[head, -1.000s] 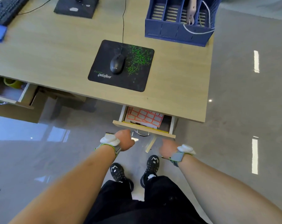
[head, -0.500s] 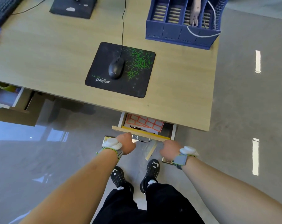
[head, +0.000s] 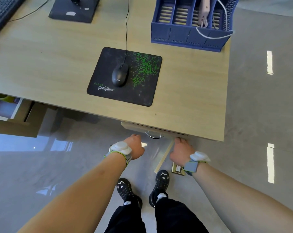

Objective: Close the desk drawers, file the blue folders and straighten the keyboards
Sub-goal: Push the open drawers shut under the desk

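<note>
Under desk [head: 184, 98], both hands, left hand [head: 135, 146], right hand [head: 181, 151], against drawer [head: 142, 127]

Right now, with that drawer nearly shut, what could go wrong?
1. Both hands, left and right, sit at the front of the drawer under the desk edge; fingers could get pinched as it closes.
2. The left-side drawer is open; it could be forgotten.
3. The loose wooden strip by the shoes could trip a step.

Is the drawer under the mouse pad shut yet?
Nearly shut: the drawer front sits just beyond the desk edge, contents hidden.
</note>
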The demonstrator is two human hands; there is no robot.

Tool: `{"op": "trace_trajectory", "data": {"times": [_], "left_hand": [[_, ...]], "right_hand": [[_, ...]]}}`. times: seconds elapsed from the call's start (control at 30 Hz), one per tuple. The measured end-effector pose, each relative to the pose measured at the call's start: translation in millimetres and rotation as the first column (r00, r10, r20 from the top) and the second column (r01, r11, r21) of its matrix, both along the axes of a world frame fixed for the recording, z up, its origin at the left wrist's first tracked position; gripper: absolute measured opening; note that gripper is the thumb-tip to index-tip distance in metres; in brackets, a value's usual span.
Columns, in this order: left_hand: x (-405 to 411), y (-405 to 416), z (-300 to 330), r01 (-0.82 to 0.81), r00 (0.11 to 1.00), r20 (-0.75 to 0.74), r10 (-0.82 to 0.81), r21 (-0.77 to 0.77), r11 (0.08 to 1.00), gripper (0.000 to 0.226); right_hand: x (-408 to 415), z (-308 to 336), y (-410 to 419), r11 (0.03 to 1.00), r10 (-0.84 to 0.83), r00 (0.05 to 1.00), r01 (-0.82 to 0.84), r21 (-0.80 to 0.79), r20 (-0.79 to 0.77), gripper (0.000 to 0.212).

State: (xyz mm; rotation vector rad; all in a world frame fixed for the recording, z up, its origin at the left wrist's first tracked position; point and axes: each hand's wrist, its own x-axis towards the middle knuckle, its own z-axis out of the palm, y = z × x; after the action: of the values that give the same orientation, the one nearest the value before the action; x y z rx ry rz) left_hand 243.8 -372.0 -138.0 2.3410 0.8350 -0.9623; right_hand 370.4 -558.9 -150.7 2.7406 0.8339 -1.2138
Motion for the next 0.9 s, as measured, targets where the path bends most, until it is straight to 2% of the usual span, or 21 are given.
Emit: {"op": "trace_trajectory", "data": {"times": [0.13,0.23,0.37,0.53,0.7,0.8,0.9], "left_hand": [[14.9,8.1,-14.0,0.006,0.998,0.055,-0.008,0.035,0.999,0.060],[24.7,14.9,-23.5,0.035,0.996,0.077,-0.039,0.054,0.998,0.067],[29.5,18.1,-41.0,0.118,0.987,0.094,-0.130,0.120,0.986,0.060],[38.8,23.2,-56.9,0.243,0.947,0.135,-0.291,0.292,0.925,0.019],[44.5,24.3,-65.9,0.333,0.904,0.152,-0.399,0.332,0.882,0.020],[50.5,22.4,-73.3,0.309,0.905,0.198,-0.378,0.305,0.901,0.021],[55.7,25.1,-83.5,0.299,0.916,0.181,-0.357,0.285,0.911,0.023]], "right_hand": [[4.6,-16.0,0.1,0.996,-0.036,0.999,0.035,0.080,0.013,0.071],[5.1,-29.3,-2.0,0.994,-0.014,0.996,0.004,0.112,0.086,0.075],[-1.6,-49.0,-3.2,0.990,0.033,0.985,-0.055,0.132,0.167,0.086],[3.0,-76.6,1.0,0.984,0.036,0.958,-0.083,0.156,0.283,0.087],[3.5,-85.7,3.0,0.985,0.036,0.958,-0.083,0.153,0.285,0.086],[3.0,-87.8,6.0,0.983,0.058,0.954,-0.107,0.152,0.295,0.083],[-2.1,-92.0,2.9,0.981,0.067,0.964,-0.110,0.157,0.258,0.087]]}}
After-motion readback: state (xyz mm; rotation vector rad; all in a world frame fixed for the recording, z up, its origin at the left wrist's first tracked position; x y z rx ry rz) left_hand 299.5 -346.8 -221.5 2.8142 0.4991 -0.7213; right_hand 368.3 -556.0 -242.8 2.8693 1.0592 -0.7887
